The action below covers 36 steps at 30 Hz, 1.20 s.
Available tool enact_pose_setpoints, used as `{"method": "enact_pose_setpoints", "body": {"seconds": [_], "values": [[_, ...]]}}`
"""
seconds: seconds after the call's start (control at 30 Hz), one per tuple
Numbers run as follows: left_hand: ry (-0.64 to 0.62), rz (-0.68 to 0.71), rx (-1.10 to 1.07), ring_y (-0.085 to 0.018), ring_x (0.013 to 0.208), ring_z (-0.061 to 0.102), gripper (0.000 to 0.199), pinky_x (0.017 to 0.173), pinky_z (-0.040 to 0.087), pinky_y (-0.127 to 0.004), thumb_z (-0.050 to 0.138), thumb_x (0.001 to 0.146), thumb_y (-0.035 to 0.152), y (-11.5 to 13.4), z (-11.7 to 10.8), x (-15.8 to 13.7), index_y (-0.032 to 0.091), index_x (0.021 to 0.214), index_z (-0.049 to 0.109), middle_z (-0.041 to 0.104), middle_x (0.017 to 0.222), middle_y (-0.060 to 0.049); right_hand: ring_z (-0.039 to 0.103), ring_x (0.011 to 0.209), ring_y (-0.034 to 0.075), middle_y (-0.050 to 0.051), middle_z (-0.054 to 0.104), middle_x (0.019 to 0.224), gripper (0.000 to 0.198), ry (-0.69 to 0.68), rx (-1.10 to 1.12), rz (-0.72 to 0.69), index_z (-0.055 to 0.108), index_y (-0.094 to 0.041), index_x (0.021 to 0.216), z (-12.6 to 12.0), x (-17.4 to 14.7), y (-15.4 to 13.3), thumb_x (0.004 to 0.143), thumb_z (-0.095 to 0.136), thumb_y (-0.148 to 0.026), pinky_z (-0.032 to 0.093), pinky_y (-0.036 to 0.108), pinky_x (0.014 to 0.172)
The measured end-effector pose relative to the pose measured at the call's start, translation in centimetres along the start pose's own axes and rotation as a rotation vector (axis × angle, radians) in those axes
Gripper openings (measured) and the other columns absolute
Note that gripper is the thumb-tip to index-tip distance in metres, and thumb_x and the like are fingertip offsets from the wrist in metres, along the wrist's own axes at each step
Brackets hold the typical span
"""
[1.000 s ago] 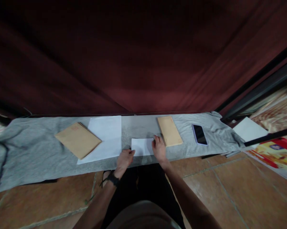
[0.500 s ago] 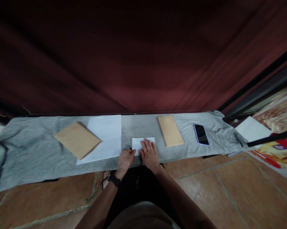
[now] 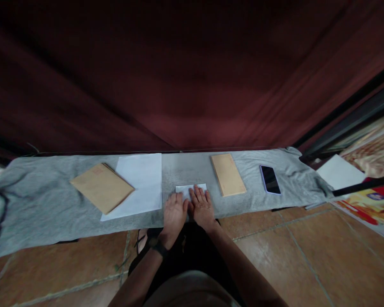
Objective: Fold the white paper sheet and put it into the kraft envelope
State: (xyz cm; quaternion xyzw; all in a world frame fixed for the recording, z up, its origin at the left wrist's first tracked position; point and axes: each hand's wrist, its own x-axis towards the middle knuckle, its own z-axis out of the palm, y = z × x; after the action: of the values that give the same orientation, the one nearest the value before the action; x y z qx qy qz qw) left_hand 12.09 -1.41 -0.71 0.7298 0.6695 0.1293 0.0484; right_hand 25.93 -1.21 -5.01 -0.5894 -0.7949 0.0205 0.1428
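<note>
A small folded sheet of white paper (image 3: 186, 190) lies on the grey cloth near its front edge, mostly covered by my hands. My left hand (image 3: 174, 212) rests flat on its left part, fingers stretched forward. On the right part my right hand (image 3: 202, 208) lies with its fingers spread. The two thumbs are close together at the middle of the paper. Neither hand grips anything. Left of them, large white sheets (image 3: 147, 181) lie under a stack of brown envelopes (image 3: 102, 187). To the right is another brown envelope stack (image 3: 228, 175).
A phone (image 3: 270, 179) lies on the grey cloth (image 3: 47, 204) at the right. Dark red fabric (image 3: 192, 85) hangs behind the narrow cloth-covered surface. At the far right stand a dark frame and a printed colourful box (image 3: 371, 209). Tiled floor (image 3: 268, 251) shows in front.
My left hand has gone from pinching the paper's lower left edge to lying flat on the paper. The right hand stays pressed on it, nearly in the same place.
</note>
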Motion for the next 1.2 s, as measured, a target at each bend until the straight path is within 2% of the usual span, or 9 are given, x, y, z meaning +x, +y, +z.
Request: {"method": "enact_pose_setpoints", "body": {"seconds": [0.1, 0.27, 0.43, 0.6, 0.77, 1.0, 1.1, 1.2], "values": [[0.081, 0.138, -0.073, -0.029, 0.140, 0.045, 0.052, 0.113, 0.039, -0.046, 0.036, 0.102, 0.040, 0.7, 2.4, 0.7, 0.009, 0.143, 0.047, 0.052, 0.148, -0.019, 0.027, 0.150, 0.027, 0.010, 0.026, 0.164, 0.058, -0.034, -0.029, -0.012, 0.026, -0.019, 0.158, 0.1, 0.0, 0.1, 0.102, 0.039, -0.026, 0.018, 0.050, 0.122], [0.054, 0.187, -0.035, -0.030, 0.150, 0.029, 0.062, 0.121, 0.029, -0.050, 0.030, 0.103, 0.045, -0.2, 5.0, 1.0, 0.007, 0.150, 0.040, 0.038, 0.158, -0.020, 0.029, 0.150, 0.026, 0.010, 0.031, 0.162, 0.056, -0.023, -0.022, 0.013, 0.029, -0.018, 0.157, 0.3, 0.1, 0.1, 0.102, 0.038, -0.024, 0.020, 0.048, 0.122], [0.005, 0.360, -0.015, -0.028, 0.151, 0.027, 0.061, 0.122, 0.028, -0.050, 0.035, 0.102, 0.049, -2.4, 4.5, 0.2, 0.015, 0.152, 0.039, 0.035, 0.161, -0.014, 0.032, 0.148, 0.025, 0.011, 0.036, 0.160, 0.053, 0.036, -0.004, 0.047, 0.035, -0.018, 0.155, 0.7, 0.1, 0.4, 0.104, 0.040, -0.033, 0.025, 0.046, 0.120], [-0.028, 0.499, 0.012, -0.027, 0.150, 0.029, 0.055, 0.121, 0.029, -0.049, 0.041, 0.101, 0.042, -4.1, 3.7, 0.0, 0.017, 0.151, 0.041, 0.037, 0.160, -0.014, 0.037, 0.146, 0.027, 0.013, 0.038, 0.158, 0.052, 0.100, -0.016, 0.076, 0.036, -0.014, 0.154, 1.1, -0.1, 1.5, 0.105, 0.036, -0.032, 0.027, 0.047, 0.119], [-0.071, 0.530, 0.018, -0.027, 0.148, 0.034, 0.051, 0.119, 0.034, -0.048, 0.042, 0.101, 0.036, -5.0, 3.9, 0.5, 0.015, 0.147, 0.045, 0.040, 0.158, -0.016, 0.039, 0.145, 0.028, 0.014, 0.040, 0.157, 0.055, 0.129, -0.032, 0.085, 0.036, -0.012, 0.154, 1.0, -0.7, 2.5, 0.105, 0.038, -0.038, 0.028, 0.047, 0.119], [-0.022, 0.504, -0.023, -0.025, 0.147, 0.036, 0.048, 0.120, 0.034, -0.048, 0.039, 0.101, 0.032, -5.3, 4.2, 0.2, 0.016, 0.145, 0.048, 0.042, 0.157, -0.014, 0.040, 0.144, 0.030, 0.016, 0.044, 0.154, 0.055, 0.126, -0.020, 0.107, 0.040, -0.009, 0.152, 0.4, -0.5, 2.5, 0.104, 0.042, -0.036, 0.025, 0.051, 0.120], [0.007, 0.468, -0.052, -0.024, 0.144, 0.042, 0.046, 0.119, 0.036, -0.048, 0.036, 0.101, 0.027, -4.7, 4.0, 0.4, 0.016, 0.143, 0.051, 0.048, 0.153, -0.013, 0.038, 0.145, 0.029, 0.016, 0.044, 0.154, 0.051, 0.128, -0.001, 0.103, 0.043, -0.007, 0.149, 0.2, 0.5, 1.9, 0.104, 0.040, -0.030, 0.025, 0.051, 0.121], [0.073, 0.358, -0.096, -0.024, 0.141, 0.046, 0.046, 0.118, 0.039, -0.047, 0.031, 0.101, 0.021, -3.1, 4.4, 1.2, 0.012, 0.141, 0.052, 0.053, 0.148, -0.016, 0.035, 0.147, 0.026, 0.014, 0.041, 0.157, 0.049, 0.094, 0.026, 0.062, 0.043, -0.009, 0.150, 0.2, 1.6, 1.1, 0.103, 0.037, -0.024, 0.026, 0.047, 0.121]]}}
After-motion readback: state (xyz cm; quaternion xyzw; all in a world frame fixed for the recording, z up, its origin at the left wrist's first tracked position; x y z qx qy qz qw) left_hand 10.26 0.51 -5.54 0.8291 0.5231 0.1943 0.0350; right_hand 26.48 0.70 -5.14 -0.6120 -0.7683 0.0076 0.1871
